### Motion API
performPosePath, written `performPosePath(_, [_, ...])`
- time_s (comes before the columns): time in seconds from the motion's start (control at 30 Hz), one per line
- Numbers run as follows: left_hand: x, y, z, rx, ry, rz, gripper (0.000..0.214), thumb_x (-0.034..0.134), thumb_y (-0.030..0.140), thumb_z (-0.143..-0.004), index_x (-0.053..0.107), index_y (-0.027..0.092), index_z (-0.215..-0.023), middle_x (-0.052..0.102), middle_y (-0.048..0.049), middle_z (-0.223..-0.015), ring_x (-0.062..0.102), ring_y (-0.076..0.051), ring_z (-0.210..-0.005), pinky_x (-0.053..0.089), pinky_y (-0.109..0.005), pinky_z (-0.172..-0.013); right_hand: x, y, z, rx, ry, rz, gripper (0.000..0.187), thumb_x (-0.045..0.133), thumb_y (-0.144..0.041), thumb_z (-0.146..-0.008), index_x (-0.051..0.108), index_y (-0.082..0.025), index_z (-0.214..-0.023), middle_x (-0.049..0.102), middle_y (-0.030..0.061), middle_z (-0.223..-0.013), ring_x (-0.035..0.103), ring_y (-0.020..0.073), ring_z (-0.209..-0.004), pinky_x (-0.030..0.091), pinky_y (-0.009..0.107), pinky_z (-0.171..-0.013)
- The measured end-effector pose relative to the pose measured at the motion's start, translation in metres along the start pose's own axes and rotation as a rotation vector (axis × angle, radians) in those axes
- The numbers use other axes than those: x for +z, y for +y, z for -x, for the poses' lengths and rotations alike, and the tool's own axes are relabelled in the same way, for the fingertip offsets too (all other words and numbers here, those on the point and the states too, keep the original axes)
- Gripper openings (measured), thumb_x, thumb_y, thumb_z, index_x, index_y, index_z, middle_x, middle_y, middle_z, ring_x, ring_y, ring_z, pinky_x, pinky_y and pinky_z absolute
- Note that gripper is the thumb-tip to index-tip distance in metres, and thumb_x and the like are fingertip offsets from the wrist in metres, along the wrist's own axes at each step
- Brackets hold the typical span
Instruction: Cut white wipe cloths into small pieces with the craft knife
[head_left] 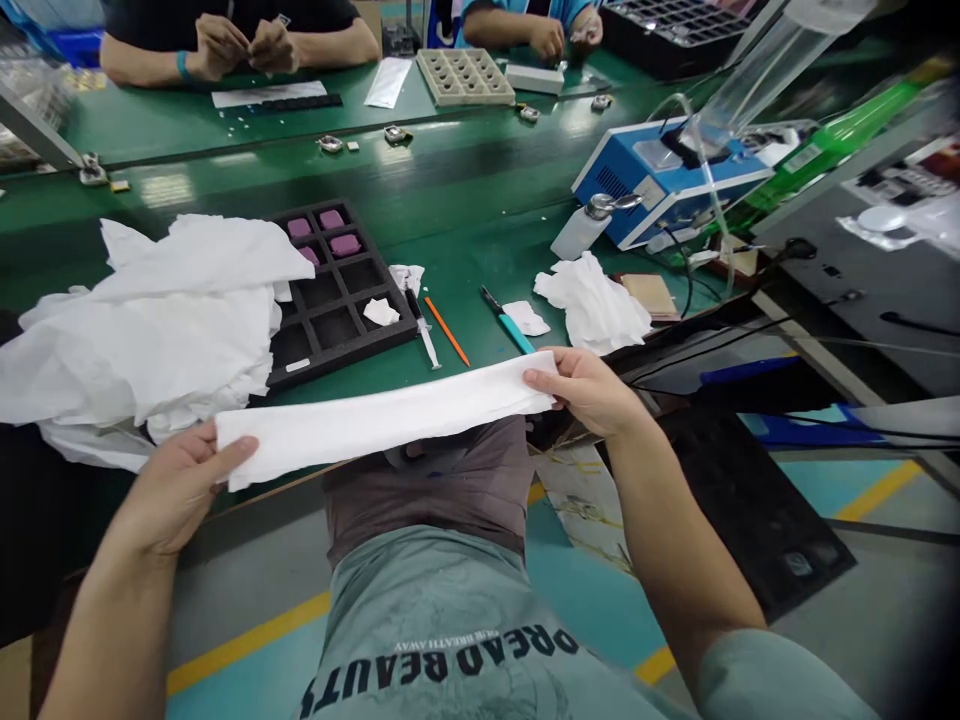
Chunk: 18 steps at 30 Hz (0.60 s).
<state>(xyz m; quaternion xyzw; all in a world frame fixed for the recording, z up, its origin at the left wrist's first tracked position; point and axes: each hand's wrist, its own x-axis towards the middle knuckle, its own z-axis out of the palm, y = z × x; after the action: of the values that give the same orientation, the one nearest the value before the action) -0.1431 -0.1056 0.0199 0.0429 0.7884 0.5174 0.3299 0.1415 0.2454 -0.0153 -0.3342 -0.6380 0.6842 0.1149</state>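
A long folded strip of white tissue paper [390, 420] is stretched between my two hands, over the near edge of the bench. My left hand [176, 480] pinches its left end, thumb on top. At the other end my right hand [589, 390] grips it the same way, a little farther from me. Beyond the strip lie a syringe [426, 335], an orange stick [448, 332] and a teal-handled craft knife [510, 322]. A heap of white tissue [172, 310] is behind my left hand, partly over a black compartment tray [330, 325] with several purple pieces.
Crumpled tissue [594, 303], a dispenser bottle [585, 228] and a blue machine [667, 180] stand at the right, with a green bottle [832, 145] beside them. Across the green bench [480, 190], two people work near a beige tray [465, 77]. Cables hang at the right edge.
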Motion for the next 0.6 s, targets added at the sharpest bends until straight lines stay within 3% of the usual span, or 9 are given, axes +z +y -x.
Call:
performPosePath(0.1, [0.008, -0.009, -0.007, -0.107, -0.081, -0.121, 0.066, 0.094, 0.055, -0.046, 0.074, 0.014, -0.094, 0.078, -0.0076, -0.090, 0.068, -0.021, -0.082, 0.057, -0.026, -0.069, 0.003, 0.023, -0.009, 0.077, -0.016, -0.002, 0.046, 0.086, -0.052, -0.065, 0.068, -0.015, -0.086, 0.059, 0.0003, -0.067, 0.045, 0.0095, -0.055, 0.030, 0.022, -0.045])
performPosePath(0.2, [0.011, -0.012, -0.009, -0.113, -0.061, -0.184, 0.066, 0.092, 0.058, -0.046, 0.075, 0.014, -0.092, 0.079, -0.0081, -0.089, 0.068, -0.021, -0.079, 0.056, -0.028, -0.068, 0.007, 0.037, -0.014, 0.094, -0.023, 0.018, 0.047, 0.085, -0.053, -0.064, 0.069, -0.014, -0.085, 0.059, 0.0001, -0.065, 0.045, 0.0097, -0.054, 0.030, 0.023, -0.045])
performPosePath(0.43, [0.014, -0.008, -0.002, -0.101, -0.128, -0.191, 0.062, 0.089, 0.052, -0.051, 0.074, 0.012, -0.096, 0.076, -0.0056, -0.084, 0.060, -0.014, -0.065, 0.053, -0.024, -0.059, 0.007, 0.041, -0.012, 0.067, -0.027, 0.041, 0.044, 0.084, -0.052, -0.066, 0.070, -0.014, -0.083, 0.059, 0.0003, -0.064, 0.046, 0.0100, -0.055, 0.034, 0.023, -0.048])
performPosePath(0.6, [0.016, -0.007, 0.003, -0.061, -0.103, -0.185, 0.056, 0.089, 0.047, -0.053, 0.074, 0.012, -0.094, 0.076, -0.0066, -0.079, 0.059, -0.015, -0.061, 0.050, -0.025, -0.054, 0.007, 0.039, -0.012, 0.051, -0.023, 0.110, 0.042, 0.084, -0.051, -0.064, 0.068, -0.015, -0.078, 0.059, -0.0002, -0.062, 0.045, 0.0103, -0.054, 0.035, 0.024, -0.048])
